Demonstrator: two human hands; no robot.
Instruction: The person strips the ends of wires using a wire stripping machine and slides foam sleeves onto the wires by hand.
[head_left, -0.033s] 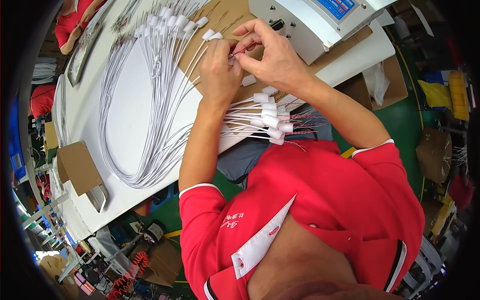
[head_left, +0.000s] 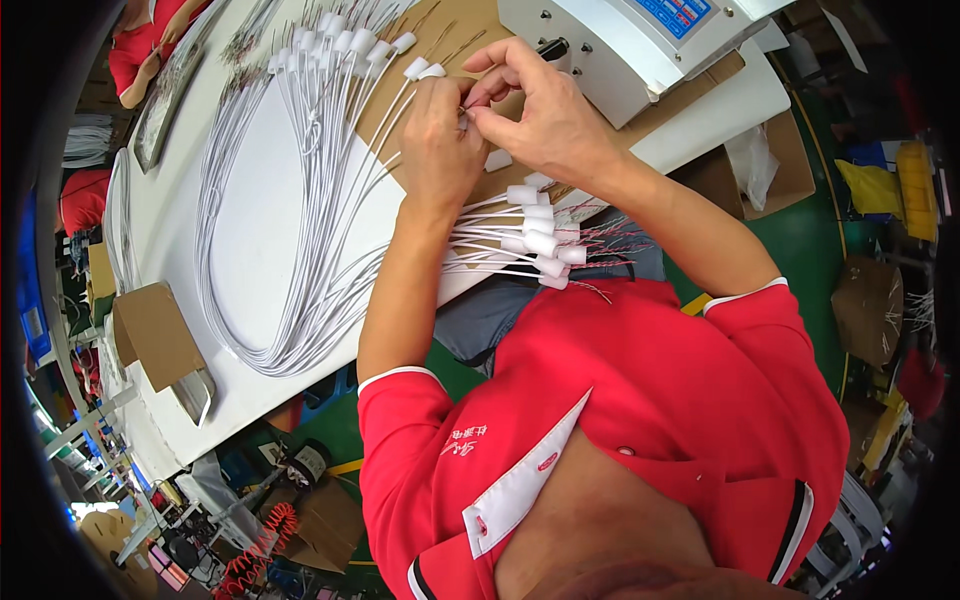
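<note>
Above the table's near edge my hands meet at the fingertips. My left hand (head_left: 440,140) is closed around the end of a white cable, largely hidden by the fingers. Thumb and forefinger of my right hand (head_left: 550,120) pinch together at the thin wires coming from that end; a trace of red shows there. Below my hands lies a fan of white cables with white cylindrical sleeves (head_left: 541,243) and twisted red and pale wire ends. A larger looped bundle of white cables (head_left: 300,300) lies to the left, its sleeved ends (head_left: 345,42) pointing away from me.
A white machine (head_left: 610,60) with a blue keypad and dark knob stands just beyond my right hand. A bent cardboard piece (head_left: 160,335) is at the table's left edge. Another person's hands (head_left: 165,50) work at far left. An open carton (head_left: 790,160) stands at right.
My right fingers have shifted slightly and drawn closer together, so less of the red wire shows between them. My left hand and the cables look unchanged.
</note>
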